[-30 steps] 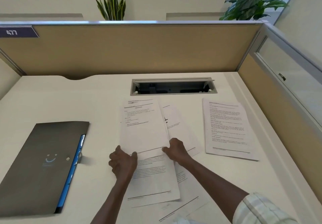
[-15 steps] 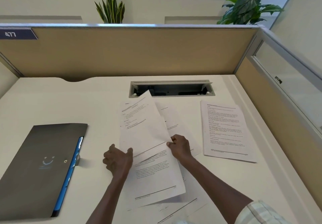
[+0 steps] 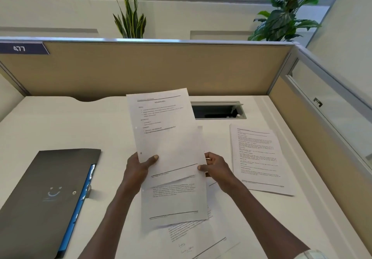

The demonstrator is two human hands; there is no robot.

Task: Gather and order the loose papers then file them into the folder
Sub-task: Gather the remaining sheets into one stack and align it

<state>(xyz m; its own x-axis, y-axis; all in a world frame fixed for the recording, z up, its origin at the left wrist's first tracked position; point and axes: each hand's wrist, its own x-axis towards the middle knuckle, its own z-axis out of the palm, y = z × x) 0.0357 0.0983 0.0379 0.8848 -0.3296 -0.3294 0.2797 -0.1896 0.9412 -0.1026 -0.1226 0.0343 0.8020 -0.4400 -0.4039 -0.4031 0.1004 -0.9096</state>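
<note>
head view: top sheet (image 3: 165, 129) now lifted off desk, both hands gripping.

Office cubicle. Tan partition (image 3: 141, 67) with numbered tag "477" (image 3: 22, 48); white desk (image 3: 60, 125) with cable hatch (image 3: 218, 110). Potted plants (image 3: 130, 19) behind partition

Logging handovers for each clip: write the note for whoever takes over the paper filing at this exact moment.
Left hand: pinching the lifted sheet at its lower left edge.
Right hand: gripping the same sheet's lower right edge.
Loose pile: overlapping and askew on the desk under the hands.
Separate stack: lying to the right.
Folder: closed, on the left.
Done: one sheet picked up.
Left: gather and order all the papers, open folder, file them.
</note>
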